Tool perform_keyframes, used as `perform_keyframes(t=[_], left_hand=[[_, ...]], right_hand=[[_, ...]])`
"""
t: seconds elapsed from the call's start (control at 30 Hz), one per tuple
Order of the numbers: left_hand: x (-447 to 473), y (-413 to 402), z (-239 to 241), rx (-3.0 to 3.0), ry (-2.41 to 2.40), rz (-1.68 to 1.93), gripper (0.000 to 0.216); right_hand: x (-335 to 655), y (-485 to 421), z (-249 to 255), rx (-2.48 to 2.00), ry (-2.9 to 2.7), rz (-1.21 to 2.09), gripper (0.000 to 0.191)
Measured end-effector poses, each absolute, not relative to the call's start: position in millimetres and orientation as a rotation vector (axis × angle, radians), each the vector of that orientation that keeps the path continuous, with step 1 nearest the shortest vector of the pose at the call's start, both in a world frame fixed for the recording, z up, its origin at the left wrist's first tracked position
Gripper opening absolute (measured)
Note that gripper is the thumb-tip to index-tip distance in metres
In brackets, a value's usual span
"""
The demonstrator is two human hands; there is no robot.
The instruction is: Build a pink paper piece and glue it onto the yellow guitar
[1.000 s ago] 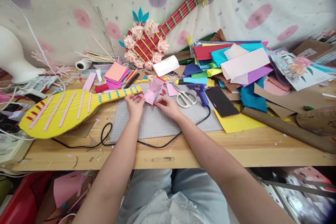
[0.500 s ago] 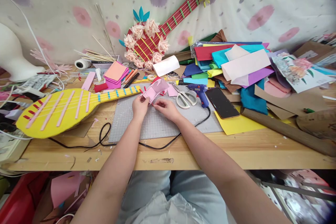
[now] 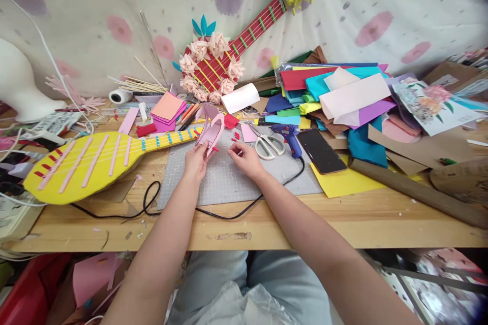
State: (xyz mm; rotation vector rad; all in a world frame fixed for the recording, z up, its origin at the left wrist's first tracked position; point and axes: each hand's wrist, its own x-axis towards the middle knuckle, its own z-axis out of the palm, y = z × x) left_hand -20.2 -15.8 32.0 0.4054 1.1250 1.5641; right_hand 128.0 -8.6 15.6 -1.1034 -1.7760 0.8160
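Left hand [image 3: 196, 160] holds a pink paper piece [image 3: 212, 129] up over the grey mat [image 3: 229, 180]; right hand [image 3: 246, 158] is low beside it.

The left fingers are closed on the piece's lower edge, and the piece stands tilted at 12 o'clock of that hand, above the mat's far edge. The right fingers are drawn together just over the mat; I cannot tell whether they pinch anything. Small red scraps [image 3: 235, 137] lie at 12 o'clock of the right hand. Scissors [image 3: 267, 144] sit at 2 o'clock of it, with the blue glue gun [image 3: 290, 134] and black phone [image 3: 321, 150] beyond. A yellow paper guitar [image 3: 87, 162] lies at 9 o'clock of the left hand. A black cord [image 3: 229, 213] runs across the desk [image 3: 343, 221] at 6 o'clock of the mat.
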Motion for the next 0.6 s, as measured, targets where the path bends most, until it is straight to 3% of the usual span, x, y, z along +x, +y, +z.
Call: perform_keyframes(t=[0.6], left_hand=[[-18.6, -15.2, 29.5, 0.423, 1.136, 1.572, 0.005]], right_hand=[[127.5, -9.0, 16.8, -1.103, -1.777, 0.855, 0.013]])
